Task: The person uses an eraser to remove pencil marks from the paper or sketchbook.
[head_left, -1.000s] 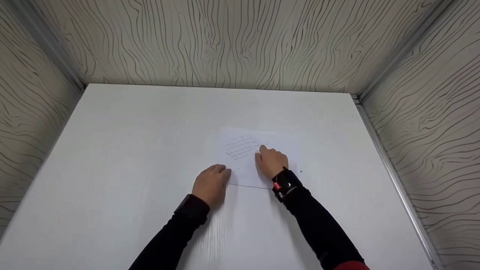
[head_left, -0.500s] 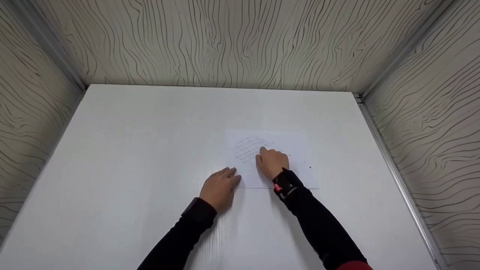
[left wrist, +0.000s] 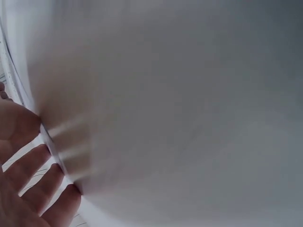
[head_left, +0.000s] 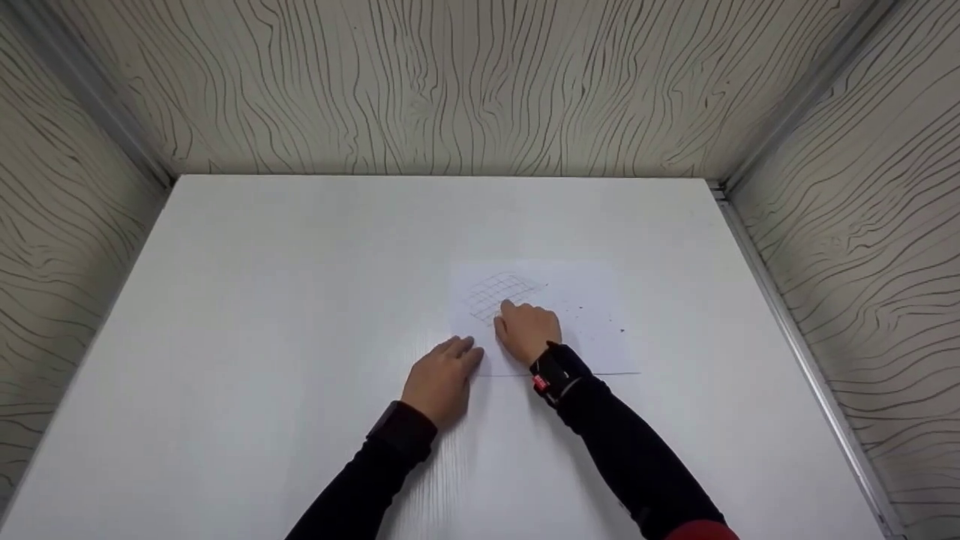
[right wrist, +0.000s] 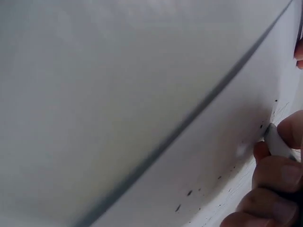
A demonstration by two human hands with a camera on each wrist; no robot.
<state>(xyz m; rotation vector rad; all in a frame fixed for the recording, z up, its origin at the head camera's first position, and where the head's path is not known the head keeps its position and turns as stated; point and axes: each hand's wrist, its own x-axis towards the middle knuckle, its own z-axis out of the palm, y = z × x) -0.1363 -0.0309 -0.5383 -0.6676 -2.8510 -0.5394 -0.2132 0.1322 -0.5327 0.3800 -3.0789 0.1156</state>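
On a white sheet of paper (head_left: pixel 592 349) is a pencil-like criss-cross grid drawing (head_left: pixel 499 289). My right hand (head_left: pixel 529 330) lies over the lower right of this grid, fingers curled. In the right wrist view its thumb and fingers pinch a small white eraser (right wrist: pixel 277 143) with a greyed tip, which is against the paper. Dark eraser crumbs (right wrist: pixel 190 193) are scattered nearby. My left hand (head_left: pixel 442 379) rests at the sheet's lower left corner, fingers (left wrist: pixel 45 187) fairly straight with their tips on the surface. The head view hides the eraser under the right hand.
The sheet lies on a wide white table (head_left: pixel 300 300). Panels with a wood-grain pattern (head_left: pixel 450 90) stand behind and at both sides. A metal strip (head_left: pixel 810 375) runs along the right edge. Dark bands sit on both wrists.
The sheet and my left hand have shifted slightly to the right. My right hand, still curled, has moved left and a little toward me, over the lower part of the grid.
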